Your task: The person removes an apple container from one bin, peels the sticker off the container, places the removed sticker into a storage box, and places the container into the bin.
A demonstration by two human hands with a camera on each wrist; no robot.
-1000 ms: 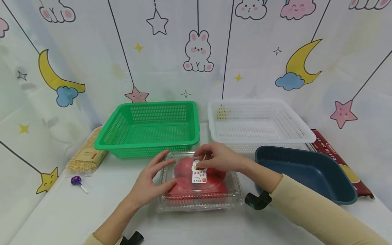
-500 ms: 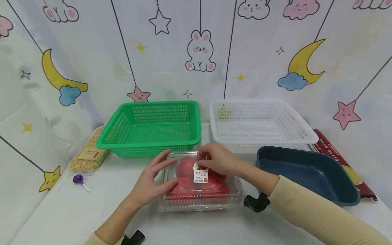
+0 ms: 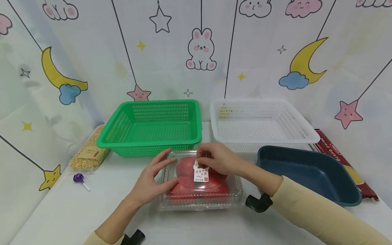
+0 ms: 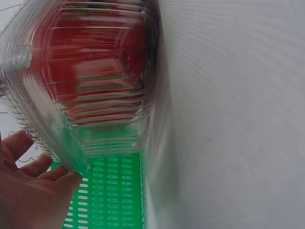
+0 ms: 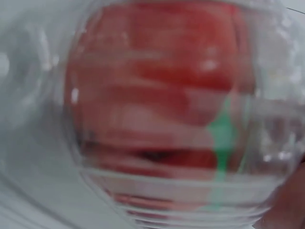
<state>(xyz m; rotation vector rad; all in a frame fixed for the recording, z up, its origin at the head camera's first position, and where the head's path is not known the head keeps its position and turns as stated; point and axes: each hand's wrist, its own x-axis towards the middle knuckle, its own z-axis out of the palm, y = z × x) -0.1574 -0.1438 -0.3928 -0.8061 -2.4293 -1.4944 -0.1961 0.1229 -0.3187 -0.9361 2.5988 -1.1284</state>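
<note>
A clear plastic clamshell box point(image 3: 180, 204) with red apples point(image 3: 186, 166) inside sits mid-table in front of the baskets. On its lid is a white label sticker point(image 3: 201, 175) with red writing. My right hand point(image 3: 218, 158) comes over the lid from the right and pinches the sticker's top end between thumb and fingertips. At the box's left side, my left hand point(image 3: 153, 182) touches the lid edge with spread, fairly straight fingers. In the left wrist view its fingertips meet the ribbed rim of the box point(image 4: 109, 138). The right wrist view is blurred and mostly filled by apples point(image 5: 157, 71).
Behind the box stand a green basket point(image 3: 150, 149) and a white basket point(image 3: 266, 139). To the right are a dark blue tray point(image 3: 306, 183) and a red packet point(image 3: 361, 187). At left lie a bag of yellow kernels point(image 3: 88, 156) and a purple lollipop point(image 3: 78, 178).
The head view has shifted slightly, moving the scene a little to the right. Both hands keep almost the same places on the box and the sticker.
</note>
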